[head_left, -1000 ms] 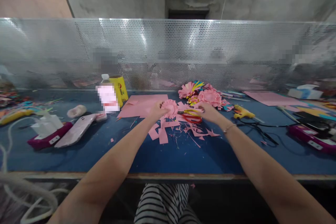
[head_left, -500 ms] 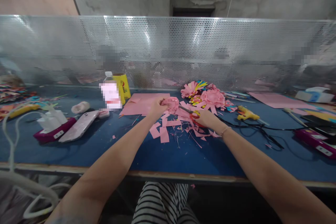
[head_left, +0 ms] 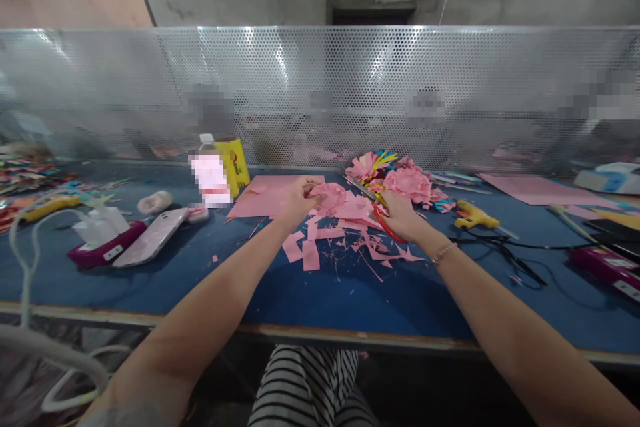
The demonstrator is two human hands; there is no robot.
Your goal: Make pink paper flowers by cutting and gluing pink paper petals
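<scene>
A crumpled pink paper flower (head_left: 331, 199) is gripped in my left hand (head_left: 303, 197), just above the scraps on the table. My right hand (head_left: 397, 213) is closed round a pair of scissors (head_left: 383, 217) with red and yellow handles. Their blades point up and left, apart from the flower. Under and in front of both hands lie cut pink paper pieces (head_left: 311, 253) and thin offcuts. A pink paper sheet (head_left: 265, 195) lies behind my left hand. Finished-looking pink paper flowers (head_left: 410, 181) are heaped behind my right hand.
A yellow glue gun (head_left: 475, 215) with a black cable lies at the right, near a purple power strip (head_left: 607, 270). On the left are a phone (head_left: 153, 237), another power strip (head_left: 107, 243), a bottle (head_left: 213, 177) and a yellow container (head_left: 234, 163). A perforated metal screen (head_left: 300, 80) borders the back.
The scissors have drawn away from the flower, and their blades now tilt further upward. My right hand has shifted slightly right. The flower stays in my left hand.
</scene>
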